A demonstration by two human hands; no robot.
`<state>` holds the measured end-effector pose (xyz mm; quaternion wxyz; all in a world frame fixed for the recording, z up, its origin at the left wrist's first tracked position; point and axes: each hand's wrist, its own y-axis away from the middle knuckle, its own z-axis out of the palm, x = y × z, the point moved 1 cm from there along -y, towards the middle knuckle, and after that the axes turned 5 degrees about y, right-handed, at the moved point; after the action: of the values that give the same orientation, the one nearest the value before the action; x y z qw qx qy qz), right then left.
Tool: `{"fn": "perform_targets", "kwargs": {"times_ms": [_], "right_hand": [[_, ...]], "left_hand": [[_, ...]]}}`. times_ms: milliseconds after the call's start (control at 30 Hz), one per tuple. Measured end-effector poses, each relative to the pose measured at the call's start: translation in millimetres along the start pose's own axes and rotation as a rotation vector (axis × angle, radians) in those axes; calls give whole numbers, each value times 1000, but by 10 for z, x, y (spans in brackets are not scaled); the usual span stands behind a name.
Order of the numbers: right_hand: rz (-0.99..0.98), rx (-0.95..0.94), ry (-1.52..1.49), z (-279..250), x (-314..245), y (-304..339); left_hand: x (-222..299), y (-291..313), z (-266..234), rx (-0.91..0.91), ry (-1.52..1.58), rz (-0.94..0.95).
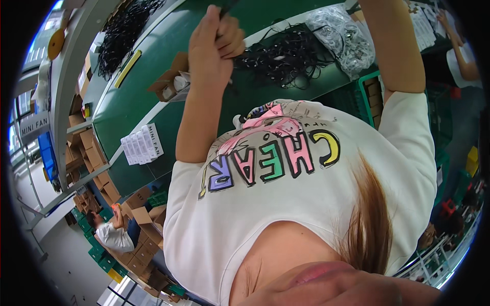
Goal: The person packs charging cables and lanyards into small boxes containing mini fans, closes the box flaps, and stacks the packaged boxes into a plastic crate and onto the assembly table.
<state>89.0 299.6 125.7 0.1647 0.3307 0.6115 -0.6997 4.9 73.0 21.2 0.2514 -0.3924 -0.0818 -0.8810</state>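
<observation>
My left hand point(214, 43) is raised over the green table, its fingers wrapped round a thin black cord point(230, 6). Most of that cord is hidden by the fist or cut off by the top edge. A tangled heap of black cords point(291, 57) lies just to the right of this hand. Below the left wrist sits an open cardboard box point(162, 84) with small white-wrapped items in it. Only my right forearm point(395, 46) shows; it runs out past the top edge, so that hand is out of sight. Clear plastic bags point(343, 41) lie nearest to it.
White printed boxes point(140, 145) stand in rows at the table's left part. Another black cord heap point(120, 41) and a yellow strip point(127, 69) lie farther left. A green crate point(365, 94) stands by my right arm. Other people work at the left point(115, 234) and far right point(462, 61).
</observation>
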Motion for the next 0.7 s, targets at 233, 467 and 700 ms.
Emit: {"fn": "perform_targets", "kwargs": {"times_ms": [233,467,700], "right_hand": [[534,-415,699,-1182,885,1814],[695,-142,1500,-1922,1690,3572],[868,-309,1502,-2032,1704,3533]], "left_hand": [[-249,364,-336,356,-311,252],[-772,434,-373,252,-644,140],[-905,505,-282,201,-454,-246]]}}
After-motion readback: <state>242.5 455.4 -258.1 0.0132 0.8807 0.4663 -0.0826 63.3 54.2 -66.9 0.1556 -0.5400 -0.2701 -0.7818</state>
